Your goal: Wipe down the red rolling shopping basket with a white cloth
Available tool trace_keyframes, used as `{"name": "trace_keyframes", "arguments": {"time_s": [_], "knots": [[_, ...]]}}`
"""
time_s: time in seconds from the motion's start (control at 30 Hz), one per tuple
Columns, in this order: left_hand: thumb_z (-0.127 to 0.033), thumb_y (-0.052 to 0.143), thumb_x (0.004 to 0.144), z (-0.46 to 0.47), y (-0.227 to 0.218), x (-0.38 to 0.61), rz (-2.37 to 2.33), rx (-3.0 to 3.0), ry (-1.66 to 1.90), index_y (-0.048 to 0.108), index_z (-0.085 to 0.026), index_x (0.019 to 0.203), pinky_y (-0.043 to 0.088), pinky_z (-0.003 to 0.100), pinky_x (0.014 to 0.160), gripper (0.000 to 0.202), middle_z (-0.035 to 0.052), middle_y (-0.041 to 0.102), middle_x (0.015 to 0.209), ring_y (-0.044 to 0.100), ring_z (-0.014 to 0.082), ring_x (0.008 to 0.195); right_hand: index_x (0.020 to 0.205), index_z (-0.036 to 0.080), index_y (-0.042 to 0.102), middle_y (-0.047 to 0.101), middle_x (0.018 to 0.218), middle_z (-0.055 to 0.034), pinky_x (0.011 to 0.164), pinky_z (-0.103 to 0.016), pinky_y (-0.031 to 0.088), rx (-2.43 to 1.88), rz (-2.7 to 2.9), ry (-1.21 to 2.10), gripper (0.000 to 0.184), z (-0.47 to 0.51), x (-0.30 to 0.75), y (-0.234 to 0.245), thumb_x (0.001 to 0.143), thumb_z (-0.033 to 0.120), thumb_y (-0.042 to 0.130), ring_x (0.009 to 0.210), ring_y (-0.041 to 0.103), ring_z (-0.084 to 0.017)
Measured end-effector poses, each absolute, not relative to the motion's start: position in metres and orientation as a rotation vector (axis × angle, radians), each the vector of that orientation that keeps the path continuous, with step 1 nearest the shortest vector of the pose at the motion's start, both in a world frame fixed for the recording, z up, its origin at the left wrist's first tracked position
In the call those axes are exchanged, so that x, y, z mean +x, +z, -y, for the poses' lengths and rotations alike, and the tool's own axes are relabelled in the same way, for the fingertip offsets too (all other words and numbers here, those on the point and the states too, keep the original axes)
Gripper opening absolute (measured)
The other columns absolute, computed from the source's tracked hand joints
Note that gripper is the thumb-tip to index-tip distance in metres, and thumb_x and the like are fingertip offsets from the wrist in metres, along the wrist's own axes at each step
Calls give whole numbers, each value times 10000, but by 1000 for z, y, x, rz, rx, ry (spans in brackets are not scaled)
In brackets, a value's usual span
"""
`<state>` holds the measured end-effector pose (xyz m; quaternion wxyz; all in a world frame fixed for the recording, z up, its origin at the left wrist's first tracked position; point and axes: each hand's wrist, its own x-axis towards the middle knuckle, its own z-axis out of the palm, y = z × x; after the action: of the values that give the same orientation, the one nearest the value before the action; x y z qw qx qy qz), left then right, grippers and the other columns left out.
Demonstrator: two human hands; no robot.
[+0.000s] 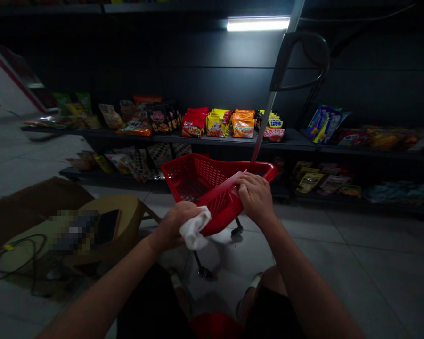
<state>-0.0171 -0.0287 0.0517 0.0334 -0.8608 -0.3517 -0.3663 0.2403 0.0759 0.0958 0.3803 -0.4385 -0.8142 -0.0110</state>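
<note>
- Head view, looking down at both hands: a red plastic basket [198, 181] with mesh sides is seen just below the frame's centre, tilted, between the two forearms.
- A tight grip on a white cloth [194, 229] is taken by the left hand [175, 226], lower centre, and the bunched cloth is pressed against the basket's lower outer side.
- A closed grip is taken by the right hand [256, 197] on the basket's rim, with the fingers curled over it where a flat red strip [221, 187] crosses the basket.
- A grey pole [265, 122] rises from the basket's far edge toward the top of the frame, and a black looped handle [300, 61] is fixed to it at upper right.
- Two small wheels on dark legs are seen under the basket, one at [237, 230] and one at [203, 272].
- Rows of snack packets [215, 125] are lined up on dark shelves [205, 140] across the middle of the frame, and a lit tube lamp [257, 24] is mounted above them.
- A tan stool [118, 226] stands at lower left, with a pixelated object and a dark tablet [108, 227] on it, and a black cable [17, 256] lies beside it.
</note>
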Motion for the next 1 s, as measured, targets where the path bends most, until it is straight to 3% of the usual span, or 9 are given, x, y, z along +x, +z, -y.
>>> {"name": "trace_keyframes", "arguments": {"time_s": [0.1,0.17,0.27,0.4,0.47,0.53,0.67,0.8,1.0], "knots": [[-591,388,921,22,62,-28,1694,-2493,-1347,666,-154,1015,537,360,765,526,95,722,916,662,227,827,984,237,713,700,1179,-44,1124,-412,271,-1166,2031,-46,320,-65,220,97,948,229,396,1244,531,-230],[-564,296,968,24,83,-10,2192,-2254,-1292,659,-138,1045,527,317,663,565,88,719,863,669,214,762,965,236,709,697,1172,-65,1128,-443,267,-1194,2010,-44,298,-57,206,98,953,246,412,1248,522,-254],[-505,374,977,29,114,32,2221,-2267,-846,534,-249,1348,525,336,790,478,71,724,1096,694,232,943,1101,223,690,673,1222,-101,1135,-493,261,-1198,2010,-7,302,-50,193,99,957,269,428,1284,496,-294],[-407,497,949,31,119,68,1907,-2099,-490,391,-217,1475,506,428,920,569,165,568,1404,599,295,1206,1435,199,470,604,1356,-110,1084,-432,370,-1019,2090,160,474,-61,214,102,975,259,371,1272,532,-249],[-404,508,949,29,112,69,1798,-2085,-471,400,-222,1467,489,447,964,559,169,480,1493,531,301,1298,1389,216,518,607,1356,-89,1084,-425,376,-1003,2066,145,442,-81,239,101,989,270,339,1262,541,-230],[-416,496,957,26,109,66,1770,-2103,-471,423,-233,1447,483,449,976,529,154,463,1511,527,296,1304,1199,230,651,657,1270,-67,1131,-483,302,-1066,2057,25,373,-104,264,97,995,296,345,1288,509,-247],[-469,352,999,0,123,72,1968,-2094,-491,492,-202,1375,516,399,882,481,161,576,1392,630,273,1162,874,211,698,708,962,-54,1130,-464,284,-1132,2114,-134,399,-131,286,82,999,291,327,1101,584,-222],[-528,270,999,-46,142,105,2069,-2159,-397,639,-145,1084,506,405,823,539,143,722,1007,699,276,934,897,211,685,707,920,-46,1098,-405,312,-1126,1978,-148,424,-122,276,72,1012,276,282,967,609,-194],[-414,395,994,-49,134,138,1686,-2313,-498,645,-165,1134,466,450,931,379,133,709,1106,657,271,1049,991,181,672,714,956,-88,975,-388,361,-1127,1915,-132,375,-105,283,67,1005,307,319,1007,604,-227]]}}
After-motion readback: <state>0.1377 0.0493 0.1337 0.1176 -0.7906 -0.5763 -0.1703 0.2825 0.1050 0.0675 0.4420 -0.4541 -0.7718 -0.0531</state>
